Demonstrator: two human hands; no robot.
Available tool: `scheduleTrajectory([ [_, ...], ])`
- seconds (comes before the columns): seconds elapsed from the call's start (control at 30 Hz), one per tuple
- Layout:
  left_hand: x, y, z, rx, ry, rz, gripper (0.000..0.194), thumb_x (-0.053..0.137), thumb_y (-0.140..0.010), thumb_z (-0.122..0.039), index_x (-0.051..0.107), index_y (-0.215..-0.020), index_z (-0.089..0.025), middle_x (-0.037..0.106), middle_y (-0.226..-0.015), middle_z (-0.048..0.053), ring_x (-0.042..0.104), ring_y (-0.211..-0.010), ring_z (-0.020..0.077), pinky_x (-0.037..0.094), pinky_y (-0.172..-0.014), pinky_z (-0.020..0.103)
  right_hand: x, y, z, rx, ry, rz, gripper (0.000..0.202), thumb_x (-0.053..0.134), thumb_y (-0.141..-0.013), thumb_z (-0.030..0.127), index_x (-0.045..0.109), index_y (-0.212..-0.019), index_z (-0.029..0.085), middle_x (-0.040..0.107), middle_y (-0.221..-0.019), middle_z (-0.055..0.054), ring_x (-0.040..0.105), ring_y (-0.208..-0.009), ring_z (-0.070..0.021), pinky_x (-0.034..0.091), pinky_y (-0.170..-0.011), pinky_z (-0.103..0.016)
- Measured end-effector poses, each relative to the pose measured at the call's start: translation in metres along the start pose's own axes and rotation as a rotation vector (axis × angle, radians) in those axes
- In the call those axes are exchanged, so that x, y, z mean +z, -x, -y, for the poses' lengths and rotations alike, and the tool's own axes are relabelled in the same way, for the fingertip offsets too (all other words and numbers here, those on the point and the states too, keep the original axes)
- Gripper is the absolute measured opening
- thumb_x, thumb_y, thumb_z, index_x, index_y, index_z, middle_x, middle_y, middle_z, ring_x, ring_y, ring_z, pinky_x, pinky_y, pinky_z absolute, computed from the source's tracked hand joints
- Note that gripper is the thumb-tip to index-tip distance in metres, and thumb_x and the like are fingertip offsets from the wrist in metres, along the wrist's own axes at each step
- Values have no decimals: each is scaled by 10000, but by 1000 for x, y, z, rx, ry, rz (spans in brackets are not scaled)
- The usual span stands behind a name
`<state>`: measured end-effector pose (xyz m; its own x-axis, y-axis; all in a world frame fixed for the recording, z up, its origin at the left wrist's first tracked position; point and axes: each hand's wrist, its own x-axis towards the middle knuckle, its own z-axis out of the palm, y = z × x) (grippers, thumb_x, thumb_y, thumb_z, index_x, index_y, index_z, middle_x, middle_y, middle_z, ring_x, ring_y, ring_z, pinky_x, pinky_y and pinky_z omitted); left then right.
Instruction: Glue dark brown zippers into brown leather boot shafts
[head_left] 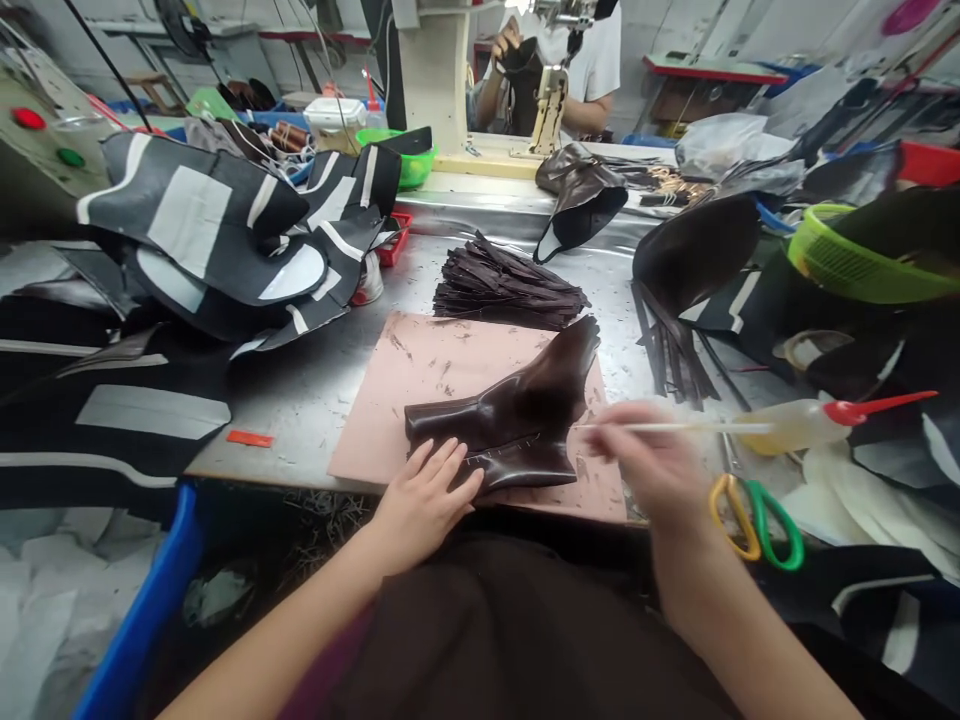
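A dark brown leather boot upper (517,405) lies folded on a pinkish board (375,400), with a row of short pale marks along its lower part. My left hand (424,495) rests on its lower left end, fingers spread and flat. Just right of the leather, my right hand (652,470) is closed around a thin white pen-like stick (694,428) and is blurred by motion. One end of the stick points toward the leather; the other reaches out to the right.
Dark leather strips (502,285) lie behind the board. Leather pieces (195,220) are heaped at left. At right are scissors (776,525), a red-tipped bottle (795,425) and a green basket (870,260). Beyond a sewing machine (435,90), another person (600,60) holds dark material.
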<state>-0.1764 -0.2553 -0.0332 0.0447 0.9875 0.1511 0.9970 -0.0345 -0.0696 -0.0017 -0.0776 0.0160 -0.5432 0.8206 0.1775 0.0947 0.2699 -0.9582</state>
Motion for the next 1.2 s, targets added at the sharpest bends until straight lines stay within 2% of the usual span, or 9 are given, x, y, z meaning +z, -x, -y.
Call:
scheduleTrajectory([
  [0.07,2,1,1,7,2,11,310,413,-873,-347,534,-1149,-275,525,-1234,84,440,-1187,215,327,-998,415,39,2,1,37,-93,329,181,454,-795,349,549,-754,200,598,-687,-13,585,-628,-139,486,-572,-266],
  [0.1,2,1,1,10,5,10,313,414,-872,-345,532,-1153,-272,528,-1231,84,446,-1182,217,324,-999,422,55,2,-3,62,-98,417,211,417,-821,354,541,-754,197,593,-693,-14,585,-649,-138,485,-590,-263],
  [0.17,4,2,3,12,18,-1,316,406,-875,-355,535,-1150,-269,535,-1224,80,455,-1172,216,313,-1003,431,79,0,-14,105,-46,466,237,372,-851,359,510,-745,197,570,-660,-4,570,-632,-132,472,-592,-254],
  [0.23,6,3,5,8,40,-18,322,389,-881,-374,539,-1144,-264,538,-1222,74,461,-1166,207,301,-1009,431,90,-2,-27,130,41,419,232,359,-861,358,479,-735,203,550,-623,7,546,-589,-127,454,-573,-248],
  [0.47,13,6,13,4,131,-73,377,389,-877,-409,518,-1176,-219,545,-1217,56,474,-1143,196,277,-1002,406,86,7,-42,85,232,350,243,364,-862,344,479,-700,204,548,-632,-4,540,-608,-144,415,-590,-257],
  [0.63,14,-4,13,-14,180,-62,425,510,-782,-404,525,-1162,-215,588,-1147,69,514,-1070,231,298,-954,435,89,10,-44,117,178,272,242,378,-859,360,485,-709,203,561,-631,-4,534,-588,-138,413,-570,-251],
  [0.8,17,-5,12,-32,206,-110,340,573,-738,-374,589,-1034,-207,599,-1127,72,527,-1057,225,296,-947,419,90,9,-46,124,171,254,237,382,-862,361,488,-719,204,575,-632,-7,547,-590,-138,416,-567,-251],
  [1.07,27,6,17,23,232,-213,336,503,-822,-411,577,-1066,-191,582,-1168,53,518,-1092,199,281,-973,374,88,12,-43,-30,311,268,221,396,-859,320,486,-695,202,556,-602,6,534,-544,-124,393,-535,-232],
  [1.2,29,4,20,31,234,-216,367,477,-836,-436,568,-1097,-194,570,-1185,46,515,-1096,195,307,-945,354,88,14,-41,-89,347,258,208,395,-861,283,491,-697,201,555,-614,7,542,-557,-120,396,-534,-221],
])
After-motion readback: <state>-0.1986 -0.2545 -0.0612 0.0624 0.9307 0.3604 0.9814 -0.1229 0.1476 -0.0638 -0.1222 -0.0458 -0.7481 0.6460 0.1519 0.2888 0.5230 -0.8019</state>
